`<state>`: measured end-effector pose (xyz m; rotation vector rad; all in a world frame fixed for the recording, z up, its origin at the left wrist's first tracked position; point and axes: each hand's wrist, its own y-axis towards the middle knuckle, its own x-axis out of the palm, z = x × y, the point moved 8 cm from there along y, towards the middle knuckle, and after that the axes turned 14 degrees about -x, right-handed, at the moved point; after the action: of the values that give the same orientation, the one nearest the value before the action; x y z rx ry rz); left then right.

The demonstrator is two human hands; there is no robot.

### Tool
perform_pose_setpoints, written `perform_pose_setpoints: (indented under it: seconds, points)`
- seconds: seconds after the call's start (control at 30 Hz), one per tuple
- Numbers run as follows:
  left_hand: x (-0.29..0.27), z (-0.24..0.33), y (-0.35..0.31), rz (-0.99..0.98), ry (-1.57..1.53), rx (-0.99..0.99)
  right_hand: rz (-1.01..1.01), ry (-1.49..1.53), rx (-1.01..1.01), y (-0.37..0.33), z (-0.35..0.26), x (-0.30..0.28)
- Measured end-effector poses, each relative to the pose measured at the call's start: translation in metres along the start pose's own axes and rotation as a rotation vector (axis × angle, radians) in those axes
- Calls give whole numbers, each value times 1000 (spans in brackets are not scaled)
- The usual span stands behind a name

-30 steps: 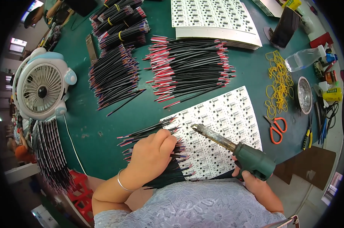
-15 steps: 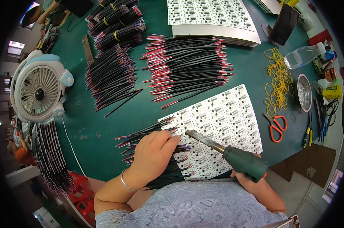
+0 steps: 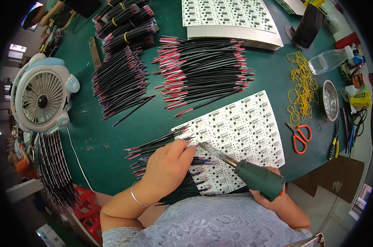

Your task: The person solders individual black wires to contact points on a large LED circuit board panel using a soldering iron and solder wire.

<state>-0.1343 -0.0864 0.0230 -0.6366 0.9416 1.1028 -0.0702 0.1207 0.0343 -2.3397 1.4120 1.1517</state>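
My right hand (image 3: 262,199) is wrapped round the green handle of a soldering iron (image 3: 258,178). The iron's metal tip points left, just beside the fingertips of my left hand (image 3: 166,164). That hand is closed, thumb and forefinger pinched together, on thin black cables (image 3: 155,145) with bared coloured ends; exactly which ones it grips is hidden under the fingers. Beneath both lies a white sheet of circuit boards (image 3: 244,131), printed with rows of small parts. Several cables lie across its left edge, some poking out on either side of my left hand.
Piles of black cables (image 3: 207,68) lie farther back, beside a stack of board sheets (image 3: 232,35). A small fan (image 3: 42,101) stands at left. On the right are yellow rubber bands (image 3: 302,88), orange-handled scissors (image 3: 300,138), a metal bowl (image 3: 330,101) and a plastic bottle (image 3: 328,61).
The soldering iron and my right hand have shifted slightly left, bringing the tip closer to my left fingertips. My left hand has barely moved and stays closed.
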Motion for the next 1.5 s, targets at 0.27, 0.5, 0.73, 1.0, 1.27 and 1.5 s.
perform_pose_setpoints:
  seconds: [0.27, 0.5, 0.73, 1.0, 1.27, 1.5]
  points:
    - [1, 3, 2, -22, 67, -2, -3, 76, 6, -8, 4, 0]
    - [-1, 3, 1, -13, 73, 83, -3, 188, 125, -21, 13, 10]
    - [0, 9, 1, -33, 145, 91, 25, 199, 124, -19, 10, 9]
    - [3, 16, 2, -113, 298, 65, 29, 138, 101, -34, 14, 10]
    - [-25, 13, 0, 1, -46, 95, 313, 724, 400, -44, 22, 15]
    - [-2, 3, -22, 23, -6, 9, 356, 799, 403, -52, 24, 16]
